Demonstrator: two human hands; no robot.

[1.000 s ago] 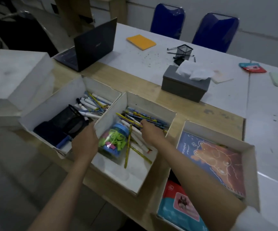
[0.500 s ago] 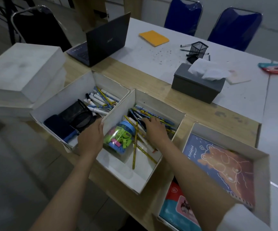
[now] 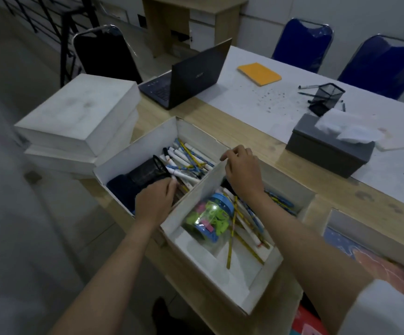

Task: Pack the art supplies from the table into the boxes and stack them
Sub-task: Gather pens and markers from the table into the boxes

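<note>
2 open white boxes sit side by side at frame centre on the bench (image 3: pixel 244 141). The left hand (image 3: pixel 155 201) curls on markers (image 3: pixel 184 163) in the left box (image 3: pixel 133 155); the right hand (image 3: pixel 243 170) pinches the middle box (image 3: pixel 196 259) wall above a jar (image 3: pixel 210 216).

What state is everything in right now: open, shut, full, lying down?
Left white cardboard box: open, holds markers and a black mesh cup.
Middle white cardboard box: open, holds pencils.
Clear plastic jar with blue lid: lidded, on its side.
Black laptop: open.
Grey tissue box: tissue sticking out.
Black mesh pen holder: tipped over.
Left hand: in the left box.
Right hand: at the box wall.
</note>
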